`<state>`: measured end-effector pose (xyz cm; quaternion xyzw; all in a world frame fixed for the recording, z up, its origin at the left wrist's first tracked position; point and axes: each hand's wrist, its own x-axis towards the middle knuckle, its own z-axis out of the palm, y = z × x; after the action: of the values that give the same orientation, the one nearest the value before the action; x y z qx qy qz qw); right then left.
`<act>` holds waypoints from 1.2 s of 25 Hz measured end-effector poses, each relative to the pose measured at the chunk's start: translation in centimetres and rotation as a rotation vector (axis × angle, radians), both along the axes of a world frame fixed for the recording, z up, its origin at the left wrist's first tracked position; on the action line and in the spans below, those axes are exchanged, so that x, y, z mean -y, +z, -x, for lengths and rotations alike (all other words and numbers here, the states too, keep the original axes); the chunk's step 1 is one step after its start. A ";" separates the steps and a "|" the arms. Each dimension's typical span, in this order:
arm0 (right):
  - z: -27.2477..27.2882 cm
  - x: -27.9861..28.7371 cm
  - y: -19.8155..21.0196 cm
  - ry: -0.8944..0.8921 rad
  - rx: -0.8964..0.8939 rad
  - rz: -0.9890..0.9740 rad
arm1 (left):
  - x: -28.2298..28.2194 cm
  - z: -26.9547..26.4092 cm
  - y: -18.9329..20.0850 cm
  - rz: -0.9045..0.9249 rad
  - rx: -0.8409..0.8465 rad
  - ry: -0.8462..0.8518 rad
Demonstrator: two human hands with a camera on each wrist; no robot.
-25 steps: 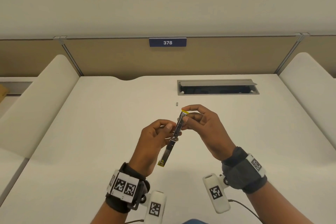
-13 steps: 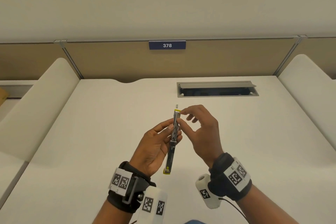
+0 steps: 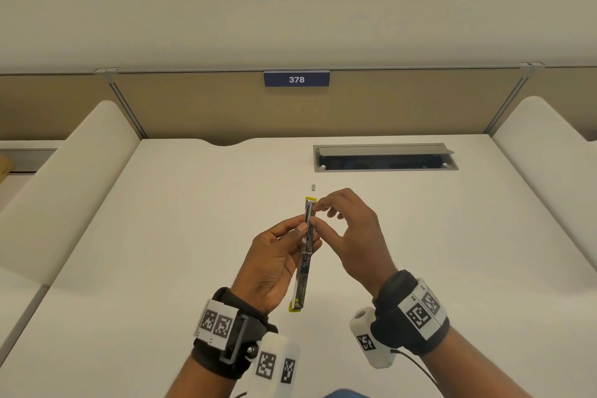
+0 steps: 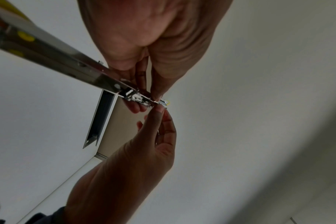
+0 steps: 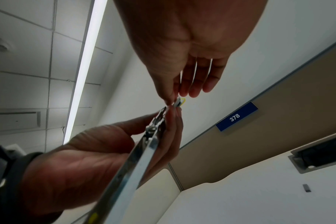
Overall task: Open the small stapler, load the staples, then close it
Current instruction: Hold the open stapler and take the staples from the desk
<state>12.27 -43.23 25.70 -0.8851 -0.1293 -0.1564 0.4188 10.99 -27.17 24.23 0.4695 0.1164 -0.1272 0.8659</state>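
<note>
The small stapler (image 3: 304, 271) is swung out flat into one long metal bar with yellow tips, held above the white desk (image 3: 161, 268). My left hand (image 3: 274, 255) grips it at the hinge, thumb on one side and fingers on the other. My right hand (image 3: 352, 236) pinches with thumb and forefinger at the far end of the staple channel, on what looks like a short silver strip of staples (image 3: 309, 211); its other fingers are spread. In the wrist views the stapler (image 4: 67, 60) (image 5: 136, 159) runs from the lens to that pinch.
A small loose piece of staples (image 3: 312, 186) lies on the desk just beyond the stapler's far tip. Behind it is a recessed cable box (image 3: 384, 158) with its lid raised. Padded dividers flank the desk, and a partition with sign 378 (image 3: 296, 79) closes the back.
The stapler has turned from slanted to nearly straight away from me. My right hand has uncurled from the far end to a thumb-and-forefinger pinch, and its wrist has dropped lower.
</note>
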 end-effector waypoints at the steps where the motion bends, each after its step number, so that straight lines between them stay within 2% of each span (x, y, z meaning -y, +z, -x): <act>1: 0.1 0.3 0.0 0.019 -0.023 0.010 | 0.3 0.2 0.0 -0.012 -0.002 -0.001; 7: -0.2 1.1 -0.3 0.095 -0.112 0.092 | 0.9 0.7 -0.7 -0.018 -0.030 0.021; 21: 1.8 1.2 -1.3 0.122 -0.117 0.096 | 1.5 1.3 -2.5 -0.053 -0.109 0.021; 30: 2.0 1.0 -1.2 0.226 -0.174 -0.017 | 0.8 0.0 -3.2 -0.003 -0.150 0.098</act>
<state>10.27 -44.20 24.51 -0.8716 -0.1898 -0.0320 0.4509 11.01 -28.00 21.00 0.4539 0.2040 -0.1190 0.8592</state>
